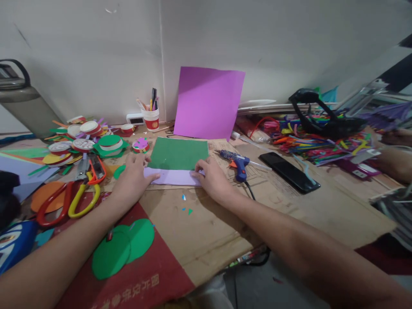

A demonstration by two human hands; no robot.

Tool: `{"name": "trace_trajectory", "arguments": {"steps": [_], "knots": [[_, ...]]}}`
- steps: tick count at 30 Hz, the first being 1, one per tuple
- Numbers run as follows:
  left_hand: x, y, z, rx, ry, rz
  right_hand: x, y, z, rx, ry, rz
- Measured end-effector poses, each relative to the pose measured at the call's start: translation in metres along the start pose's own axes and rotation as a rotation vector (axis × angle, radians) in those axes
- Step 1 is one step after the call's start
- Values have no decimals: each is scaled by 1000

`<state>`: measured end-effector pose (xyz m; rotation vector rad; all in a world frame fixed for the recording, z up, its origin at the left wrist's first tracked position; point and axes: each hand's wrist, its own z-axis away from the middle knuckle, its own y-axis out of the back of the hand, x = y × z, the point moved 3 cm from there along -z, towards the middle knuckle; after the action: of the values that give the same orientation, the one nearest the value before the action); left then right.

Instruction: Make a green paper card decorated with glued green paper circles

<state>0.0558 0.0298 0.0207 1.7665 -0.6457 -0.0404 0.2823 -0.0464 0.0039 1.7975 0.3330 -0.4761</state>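
A green paper sheet (180, 153) lies flat on the cardboard, with a lilac paper strip (175, 177) along its near edge. My left hand (137, 174) grips the strip's left end, its thumb stretched over the lilac paper and its fingers at the sheet's left edge. At the right end, my right hand (210, 176) has curled fingers pinching the paper. I cannot tell whether the strip is a separate piece or a fold. To the right of the sheet rests a blue glue gun (236, 163). Small paper scraps (189, 211) lie in front.
A purple sheet (209, 103) leans on the wall, beside a cup of pens (150, 118). Scissors (85, 195), green circles (112, 253) and several small paper drums (83, 145) are at left. A black phone (288, 171) and colourful craft stems (299, 143) lie right, near another person's arm (394, 159).
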Motion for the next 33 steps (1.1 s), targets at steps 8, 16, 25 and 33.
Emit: {"name": "trace_trajectory", "arguments": {"steps": [8, 16, 25, 33], "knots": [[26, -1, 11, -147, -708, -159, 2, 0, -1, 28, -3, 85], [21, -9, 10, -248, -680, -85, 0, -1, -1, -10, -8, 144], [5, -17, 3, -76, -406, -137, -8, -4, 1, -28, 119, 204], [0, -8, -6, -108, -182, 116, -7, 1, -1, -33, 72, 35]]}}
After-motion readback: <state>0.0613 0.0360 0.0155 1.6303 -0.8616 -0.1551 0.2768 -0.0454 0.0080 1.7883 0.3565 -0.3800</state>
